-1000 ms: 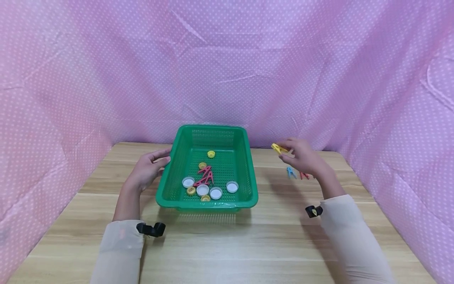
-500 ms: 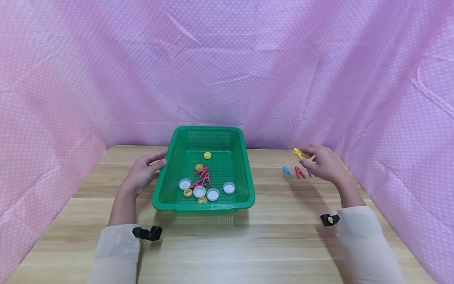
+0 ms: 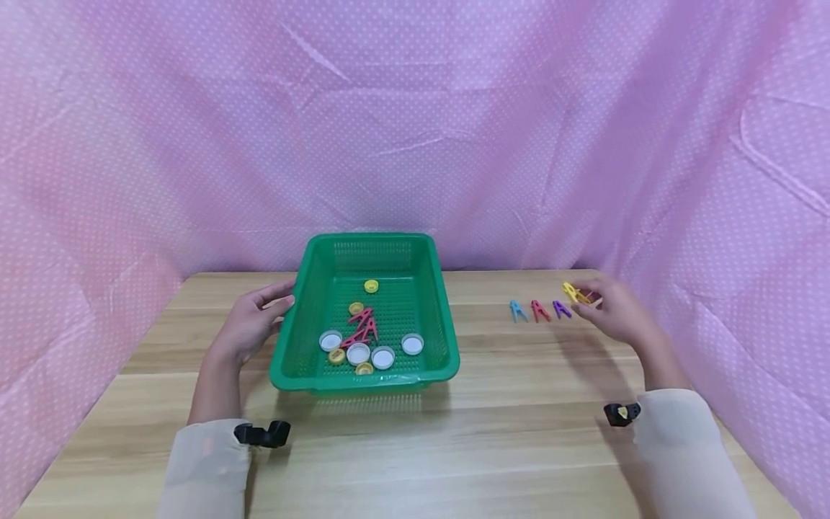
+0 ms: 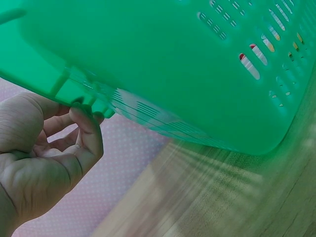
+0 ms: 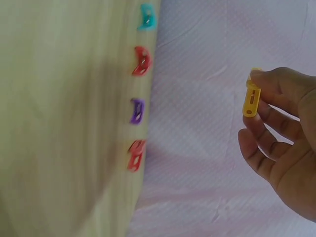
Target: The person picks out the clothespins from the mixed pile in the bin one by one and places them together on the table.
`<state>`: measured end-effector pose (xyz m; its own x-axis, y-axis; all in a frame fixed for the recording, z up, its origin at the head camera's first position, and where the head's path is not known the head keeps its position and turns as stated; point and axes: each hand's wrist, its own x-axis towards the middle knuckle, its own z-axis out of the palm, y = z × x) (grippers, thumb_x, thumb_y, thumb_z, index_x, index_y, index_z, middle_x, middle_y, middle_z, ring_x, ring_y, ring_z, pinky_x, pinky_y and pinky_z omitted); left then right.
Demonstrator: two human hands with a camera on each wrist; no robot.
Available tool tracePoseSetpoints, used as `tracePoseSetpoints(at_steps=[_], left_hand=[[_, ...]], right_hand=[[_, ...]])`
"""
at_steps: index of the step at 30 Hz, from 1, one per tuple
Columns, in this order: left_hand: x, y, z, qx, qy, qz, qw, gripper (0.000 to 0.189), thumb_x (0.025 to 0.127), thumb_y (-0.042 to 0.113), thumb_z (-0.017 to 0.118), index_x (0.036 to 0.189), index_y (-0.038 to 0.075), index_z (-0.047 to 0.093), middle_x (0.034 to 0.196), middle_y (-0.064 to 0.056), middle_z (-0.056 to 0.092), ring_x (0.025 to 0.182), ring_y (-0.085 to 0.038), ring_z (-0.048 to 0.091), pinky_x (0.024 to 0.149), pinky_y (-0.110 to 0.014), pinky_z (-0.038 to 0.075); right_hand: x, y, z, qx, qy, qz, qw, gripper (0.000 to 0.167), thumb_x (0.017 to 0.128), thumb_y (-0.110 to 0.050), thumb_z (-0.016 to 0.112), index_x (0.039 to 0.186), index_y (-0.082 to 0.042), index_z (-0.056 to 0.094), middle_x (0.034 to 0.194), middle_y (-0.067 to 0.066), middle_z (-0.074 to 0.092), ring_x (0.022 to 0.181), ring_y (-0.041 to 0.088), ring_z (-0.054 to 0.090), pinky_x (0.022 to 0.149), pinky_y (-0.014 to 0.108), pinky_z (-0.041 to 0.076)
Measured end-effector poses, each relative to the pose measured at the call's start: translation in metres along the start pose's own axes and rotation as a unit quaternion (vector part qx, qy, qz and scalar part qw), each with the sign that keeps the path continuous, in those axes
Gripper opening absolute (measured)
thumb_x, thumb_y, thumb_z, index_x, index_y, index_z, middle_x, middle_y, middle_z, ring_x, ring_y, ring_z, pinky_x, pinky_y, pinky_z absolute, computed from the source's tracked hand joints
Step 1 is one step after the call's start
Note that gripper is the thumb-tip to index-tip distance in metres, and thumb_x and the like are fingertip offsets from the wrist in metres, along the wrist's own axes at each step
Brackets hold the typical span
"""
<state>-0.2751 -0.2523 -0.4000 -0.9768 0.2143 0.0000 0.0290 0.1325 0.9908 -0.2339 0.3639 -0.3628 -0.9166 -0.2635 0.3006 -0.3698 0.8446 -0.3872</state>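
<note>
"Right hand (image 3: 612, 311)?"
"Pinching a yellow clip (image 3: 575, 293) clear of the worktop (image 3: 493, 432), by its far right corner — blue clip (image 3: 516, 311), red clip (image 3: 540, 311) and purple clip (image 3: 561, 310) lie along the far edge, plus a fourth clip (image 5: 136, 155), blurred, seemingly red."
"Left hand (image 3: 249, 322)?"
"Pinching the green basket (image 3: 444, 310) by its left rim — caps (image 3: 358, 353), pink clips (image 3: 372, 330) inside."

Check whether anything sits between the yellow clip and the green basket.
Yes, low: a purple clip, a red clip and a blue clip lie in a row on the table between. The right hand holds the yellow clip, apparently off the table.
</note>
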Motion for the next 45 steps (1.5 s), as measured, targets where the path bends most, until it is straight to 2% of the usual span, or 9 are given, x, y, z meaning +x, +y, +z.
tracePoseSetpoints(at_steps=[4, 9, 16, 20, 24, 27, 35, 45], left_hand=[[-0.002, 0.0, 0.001, -0.006, -0.002, 0.001, 1.0, 0.059, 0.106, 0.028, 0.06, 0.156, 0.003, 0.041, 0.148, -0.011, 0.05, 0.103, -0.004, 0.066, 0.088, -0.025, 0.058], [-0.002, -0.001, 0.002, -0.01, -0.001, 0.004, 0.9999, 0.059, 0.106, 0.026, 0.06, 0.156, 0.003, 0.041, 0.148, -0.013, 0.05, 0.103, -0.004, 0.066, 0.088, -0.025, 0.058], [-0.002, -0.001, 0.0, -0.004, 0.001, 0.004, 1.0, 0.058, 0.107, 0.027, 0.058, 0.157, 0.004, 0.04, 0.152, -0.016, 0.047, 0.104, -0.004, 0.065, 0.088, -0.026, 0.058], [-0.002, -0.001, 0.001, -0.002, 0.001, 0.002, 1.0, 0.057, 0.107, 0.028, 0.057, 0.157, 0.005, 0.04, 0.153, -0.016, 0.045, 0.105, -0.004, 0.065, 0.088, -0.026, 0.058], [-0.002, 0.0, 0.001, -0.002, 0.004, -0.002, 1.0, 0.057, 0.107, 0.028, 0.057, 0.157, 0.006, 0.04, 0.153, -0.016, 0.044, 0.105, -0.005, 0.065, 0.088, -0.026, 0.058], [-0.002, 0.0, 0.002, -0.002, 0.006, -0.004, 1.0, 0.056, 0.107, 0.028, 0.057, 0.157, 0.007, 0.041, 0.154, -0.016, 0.044, 0.105, -0.005, 0.064, 0.088, -0.026, 0.058], [-0.003, 0.002, 0.004, -0.006, 0.005, -0.002, 1.0, 0.055, 0.108, 0.027, 0.056, 0.157, 0.006, 0.042, 0.154, -0.018, 0.044, 0.107, -0.005, 0.064, 0.089, -0.026, 0.058], [-0.003, 0.0, 0.002, -0.004, 0.007, -0.001, 1.0, 0.056, 0.107, 0.028, 0.057, 0.157, 0.006, 0.041, 0.153, -0.016, 0.045, 0.108, -0.006, 0.064, 0.089, -0.025, 0.058]], right_hand=[[-0.011, 0.012, 0.001, -0.013, -0.021, 0.03, 0.9992, 0.035, 0.093, -0.005, 0.073, 0.123, 0.012, 0.066, 0.1, 0.024, 0.07, 0.087, 0.036, 0.068, 0.075, 0.05, 0.059], [-0.022, 0.029, 0.003, -0.028, -0.02, 0.064, 0.9974, 0.036, 0.091, -0.008, 0.076, 0.12, 0.013, 0.068, 0.097, 0.023, 0.071, 0.085, 0.034, 0.067, 0.07, 0.04, 0.056], [-0.031, 0.046, 0.003, -0.016, -0.023, 0.095, 0.9951, 0.039, 0.09, -0.006, 0.077, 0.12, 0.016, 0.066, 0.091, 0.022, 0.07, 0.08, 0.029, 0.065, 0.064, 0.029, 0.051], [-0.036, 0.052, 0.004, -0.014, -0.025, 0.096, 0.995, 0.036, 0.089, -0.002, 0.076, 0.12, 0.014, 0.067, 0.089, 0.021, 0.071, 0.079, 0.028, 0.066, 0.066, 0.032, 0.053], [-0.039, 0.056, 0.005, -0.011, -0.031, 0.1, 0.9944, 0.032, 0.089, -0.001, 0.074, 0.117, 0.014, 0.068, 0.091, 0.023, 0.071, 0.082, 0.035, 0.067, 0.072, 0.042, 0.055], [-0.041, 0.06, 0.007, -0.007, -0.041, 0.112, 0.9929, 0.031, 0.09, -0.003, 0.074, 0.116, 0.014, 0.068, 0.093, 0.023, 0.071, 0.085, 0.038, 0.067, 0.074, 0.045, 0.055], [-0.044, 0.074, 0.015, 0.007, -0.071, 0.146, 0.9867, 0.032, 0.092, -0.008, 0.074, 0.116, 0.012, 0.069, 0.092, 0.015, 0.07, 0.085, 0.027, 0.064, 0.071, 0.036, 0.052], [-0.043, 0.08, 0.021, -0.001, -0.081, 0.159, 0.984, 0.037, 0.092, -0.013, 0.076, 0.117, 0.012, 0.068, 0.092, 0.014, 0.07, 0.086, 0.025, 0.063, 0.072, 0.035, 0.05]])
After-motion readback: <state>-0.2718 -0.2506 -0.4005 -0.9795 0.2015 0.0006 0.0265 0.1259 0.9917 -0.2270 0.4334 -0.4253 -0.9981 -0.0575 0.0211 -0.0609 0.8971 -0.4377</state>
